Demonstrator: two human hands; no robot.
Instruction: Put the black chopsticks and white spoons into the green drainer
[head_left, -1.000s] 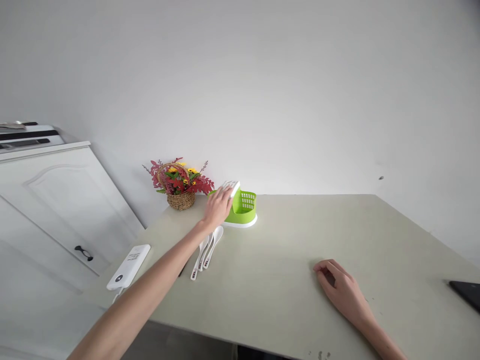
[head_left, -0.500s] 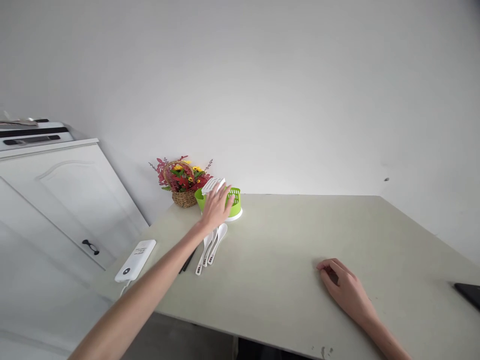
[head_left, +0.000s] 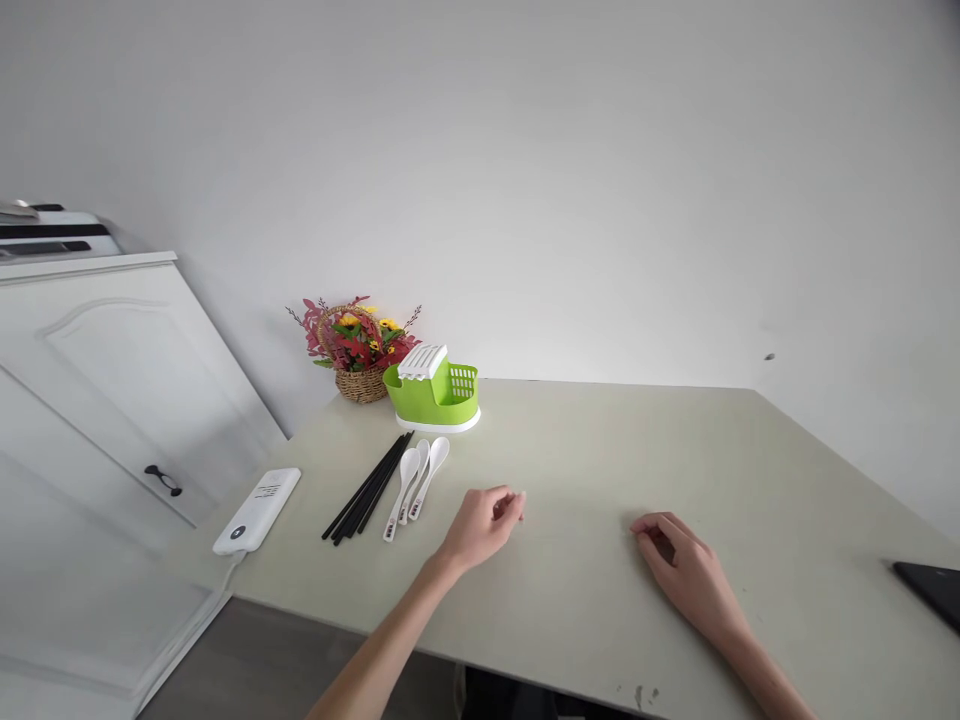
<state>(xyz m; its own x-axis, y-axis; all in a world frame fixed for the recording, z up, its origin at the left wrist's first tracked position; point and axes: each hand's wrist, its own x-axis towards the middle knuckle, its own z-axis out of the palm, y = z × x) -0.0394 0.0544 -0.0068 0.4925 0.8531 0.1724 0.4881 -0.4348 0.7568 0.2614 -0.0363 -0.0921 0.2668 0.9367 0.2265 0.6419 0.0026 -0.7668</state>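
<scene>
From where I stand, the two bare hands are over the near part of the pale table. The right hand lies with its fingers curled in, thumb meeting fingertips, with nothing visible in its grip. The left hand, across from it, is closed in much the same loose curl, also with nothing visible in it; whether it touches the tabletop, I can't tell. Over by the left edge lies a white power bank with a white cable at its near end, and a dark flat object is cut off at the right.

Just beyond the left hand, to its left, three white spoons lie close together, bowls pointing away from the person, printed handles nearer. Beside them, a bundle of black chopsticks lies slantwise, slightly fanned at the near end. Past both, the green utensil caddy stands upright on its white base, a slatted white top over its middle section.

Behind it, to the left, is a wicker basket of red and yellow flowers, near the plain wall. A white cabinet with a dark handle stands left of the table.
</scene>
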